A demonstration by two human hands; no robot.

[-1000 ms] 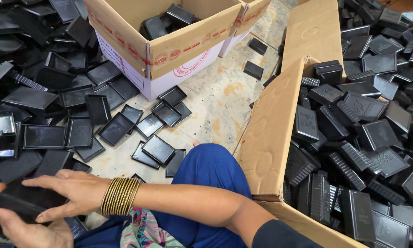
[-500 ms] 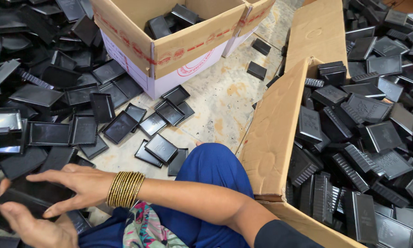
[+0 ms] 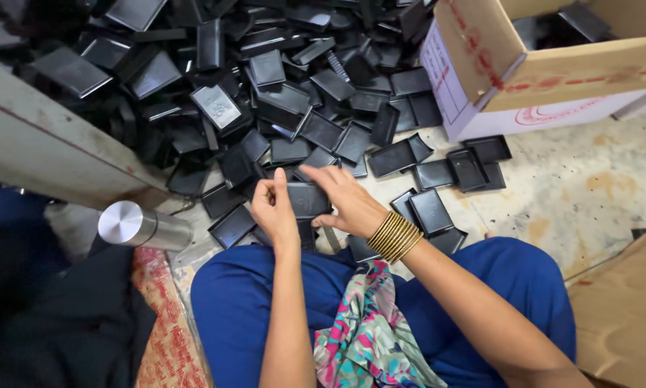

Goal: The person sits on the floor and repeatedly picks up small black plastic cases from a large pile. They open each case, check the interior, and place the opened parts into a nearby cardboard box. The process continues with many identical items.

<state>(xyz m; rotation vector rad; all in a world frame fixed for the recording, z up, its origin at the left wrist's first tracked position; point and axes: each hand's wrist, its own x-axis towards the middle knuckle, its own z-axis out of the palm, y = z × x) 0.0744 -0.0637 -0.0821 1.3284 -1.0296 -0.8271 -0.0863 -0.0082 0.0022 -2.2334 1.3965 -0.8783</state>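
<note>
Both of my hands hold one flat black plastic tray piece [image 3: 308, 199] just above the floor, in front of my knees. My left hand [image 3: 274, 208] grips its left edge with the thumb up. From the right, my right hand [image 3: 343, 200], with gold bangles on the wrist, lays its fingers across the top of the piece. A large heap of the same black plastic pieces [image 3: 265, 79] lies on the floor right beyond my hands.
A cardboard box [image 3: 553, 65] holding black pieces stands at the upper right. A second cardboard flap [image 3: 625, 309] is at the lower right. A steel bottle [image 3: 140, 226] lies at my left. A grey slanted board [image 3: 50, 151] crosses the left side.
The view has swung to the left, onto the heap. My hands, at the lower left edge before, are now mid-frame, both on one black piece.
</note>
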